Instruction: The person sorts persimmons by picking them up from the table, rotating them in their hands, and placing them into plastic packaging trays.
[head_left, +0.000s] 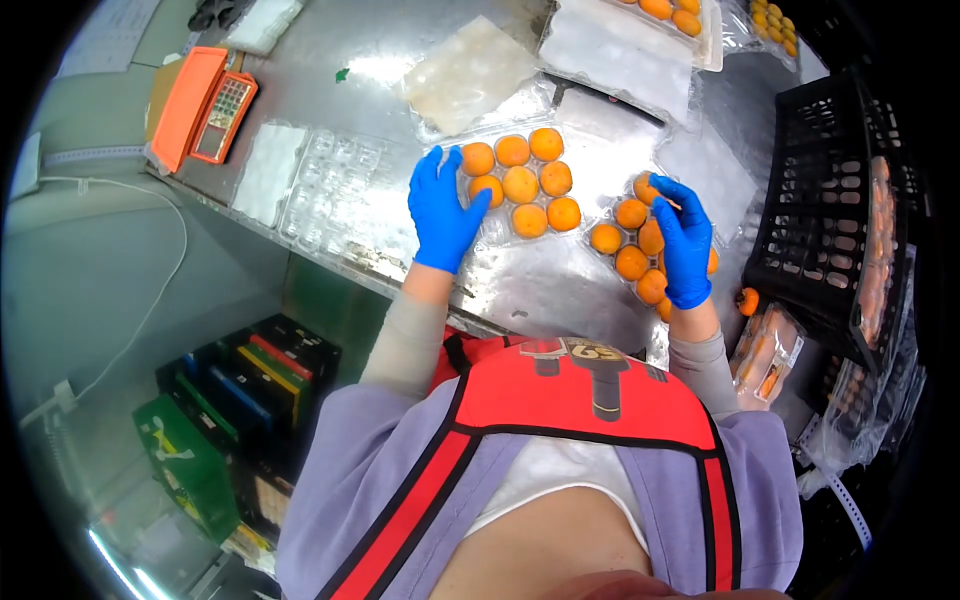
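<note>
My left hand (447,212), in a blue glove, rests with its fingers apart at the left edge of a clear tray of orange fruits (521,184); its thumb lies near the lower-left fruit. The tray's lower-left corner shows no fruit. To the right, my right hand (683,240), also gloved in blue, is bent over a second clear tray of fruits (631,263). Its fingertips touch an orange fruit (646,188) at that tray's upper end. The palm hides part of the second tray.
Clear empty trays (333,190) and an orange scale (222,115) are on the left of the metal table. Another tray of fruits (686,22) sits at the back. A black crate (815,215) stands at the right, with a loose fruit (747,301) beside it.
</note>
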